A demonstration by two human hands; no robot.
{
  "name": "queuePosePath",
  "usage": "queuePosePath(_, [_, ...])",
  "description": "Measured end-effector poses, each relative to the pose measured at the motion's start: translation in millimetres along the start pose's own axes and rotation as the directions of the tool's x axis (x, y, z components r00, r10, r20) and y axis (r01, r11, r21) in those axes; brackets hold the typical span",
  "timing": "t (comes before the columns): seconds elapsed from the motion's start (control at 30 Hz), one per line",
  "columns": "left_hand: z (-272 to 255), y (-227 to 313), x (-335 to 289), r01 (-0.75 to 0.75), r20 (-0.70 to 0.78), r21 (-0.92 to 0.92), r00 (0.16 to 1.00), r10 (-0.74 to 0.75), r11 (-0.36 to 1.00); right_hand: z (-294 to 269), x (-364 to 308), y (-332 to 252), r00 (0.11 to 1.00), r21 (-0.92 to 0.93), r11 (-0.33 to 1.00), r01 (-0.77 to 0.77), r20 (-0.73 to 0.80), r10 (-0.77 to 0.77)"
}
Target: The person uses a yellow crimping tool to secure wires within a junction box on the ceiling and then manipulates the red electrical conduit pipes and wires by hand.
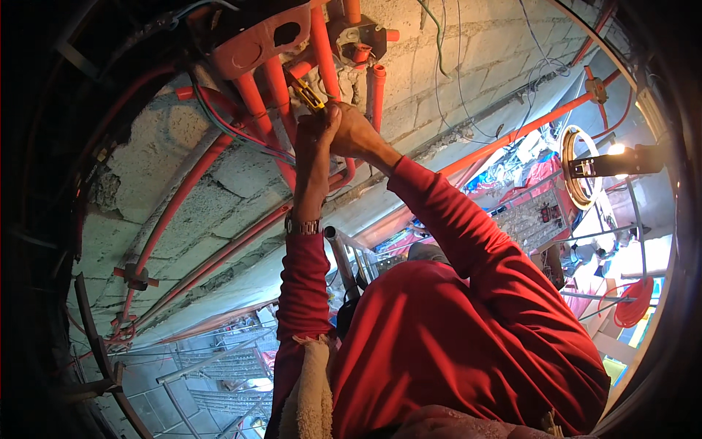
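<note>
Both hands meet at the far block wall: the left hand (313, 139) and right hand (352, 132) close together around a yellow-handled tool (308, 95), just below the orange junction box (256, 40) and orange conduits (322, 51).

A rough grey block wall (219, 175) carries everything in front of me. Orange conduit pipes (252, 95) run down and across it, clipped flat against the blocks, meeting an orange junction box (259, 40) at the top, with thin loose wires (446, 51) trailing over the surface beside them.
</note>
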State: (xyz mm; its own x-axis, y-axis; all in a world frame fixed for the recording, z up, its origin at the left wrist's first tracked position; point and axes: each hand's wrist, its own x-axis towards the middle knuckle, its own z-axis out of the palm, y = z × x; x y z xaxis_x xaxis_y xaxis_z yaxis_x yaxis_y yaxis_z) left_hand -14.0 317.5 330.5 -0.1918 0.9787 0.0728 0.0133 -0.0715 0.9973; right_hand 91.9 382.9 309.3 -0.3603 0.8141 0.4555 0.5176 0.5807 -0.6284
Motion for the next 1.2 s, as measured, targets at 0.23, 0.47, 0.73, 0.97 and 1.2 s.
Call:
queuePosePath(0.23, [7.2, -9.0, 16.8, -0.173, -0.037, -0.053, 0.985, 0.171, 0.983, 4.1, 5.2, -0.5, 0.991, 0.001, 0.991, -0.134, 0.013, 0.134])
queuePosePath(0.47, [3.9, 8.5, 7.1, -0.232, 0.008, 0.109, 0.973, 0.233, 0.967, 1.6, 5.2, -3.9, 0.989, -0.005, 0.989, -0.147, 0.023, 0.147])
queuePosePath(0.73, [-8.2, -6.9, 15.5, -0.136, 0.043, -0.053, 0.989, 0.139, 0.989, -2.4, -16.5, 1.8, 0.945, 0.671, 0.674, -0.309, 0.295, 0.140])
queuePosePath(0.97, [-6.3, -7.4, 17.3, -0.143, 0.087, -0.093, 0.985, 0.151, 0.985, -33.6, -32.6, -16.9, 0.926, 0.603, 0.717, -0.351, 0.336, 0.171])
queuePosePath(1.2, [-16.0, -5.2, 15.3, -0.014, 0.105, -0.028, 0.994, 0.017, 1.000, -18.1, -22.4, -12.1, 0.865, 0.616, 0.618, -0.488, 0.435, 0.250])
